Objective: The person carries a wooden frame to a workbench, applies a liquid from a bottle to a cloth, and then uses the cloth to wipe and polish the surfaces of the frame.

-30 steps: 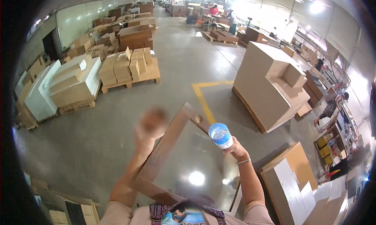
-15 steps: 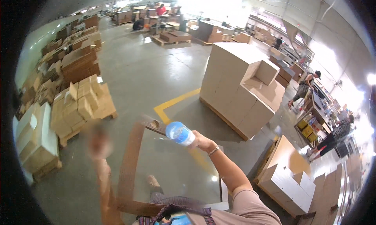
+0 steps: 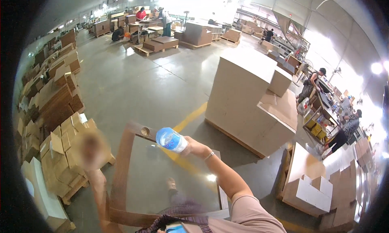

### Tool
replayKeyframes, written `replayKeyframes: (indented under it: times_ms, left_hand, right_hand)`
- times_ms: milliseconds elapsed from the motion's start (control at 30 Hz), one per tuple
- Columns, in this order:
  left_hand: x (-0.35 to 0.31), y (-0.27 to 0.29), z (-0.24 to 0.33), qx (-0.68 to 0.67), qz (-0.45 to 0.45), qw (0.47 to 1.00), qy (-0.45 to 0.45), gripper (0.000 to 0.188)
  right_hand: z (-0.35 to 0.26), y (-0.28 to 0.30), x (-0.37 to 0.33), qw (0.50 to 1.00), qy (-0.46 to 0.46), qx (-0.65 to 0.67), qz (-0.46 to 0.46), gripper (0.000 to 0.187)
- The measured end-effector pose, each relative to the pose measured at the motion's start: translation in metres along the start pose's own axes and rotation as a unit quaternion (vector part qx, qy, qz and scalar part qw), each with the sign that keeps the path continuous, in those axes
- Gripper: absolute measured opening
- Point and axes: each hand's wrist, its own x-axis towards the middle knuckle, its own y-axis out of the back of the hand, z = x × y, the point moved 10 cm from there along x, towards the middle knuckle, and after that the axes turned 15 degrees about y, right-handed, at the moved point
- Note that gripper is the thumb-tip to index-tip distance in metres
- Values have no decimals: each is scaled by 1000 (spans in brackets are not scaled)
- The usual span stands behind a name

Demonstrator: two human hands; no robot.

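My right hand (image 3: 195, 147) is stretched forward and grips a clear plastic water bottle (image 3: 170, 139) with a blue label, held on its side above a wooden-framed table (image 3: 121, 168) with a glass top. The left hand (image 3: 91, 150) is raised beside the table's left edge. It is too blurred to show its fingers or anything in them. My feet show through the glass.
Low pallets of flat and folded cardboard boxes (image 3: 60, 152) line the left side. A large stack of brown cartons (image 3: 251, 95) stands on a pallet ahead right, behind a yellow floor line (image 3: 190, 117). More boxes (image 3: 312, 184) lie at lower right. People work at benches (image 3: 320, 111) on the right and far back.
The view has swung to the right, so the table and pallets sit further left. My right hand keeps hold of the bottle. The blurred left hand has shifted left and lower.
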Motion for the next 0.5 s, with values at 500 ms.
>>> replayKeyframes:
  times_ms: [500]
  left_hand:
    - [424,-38,-52,-31,168,985,17,48]
  right_hand:
    - [85,147,487,996,-34,12,-81,64]
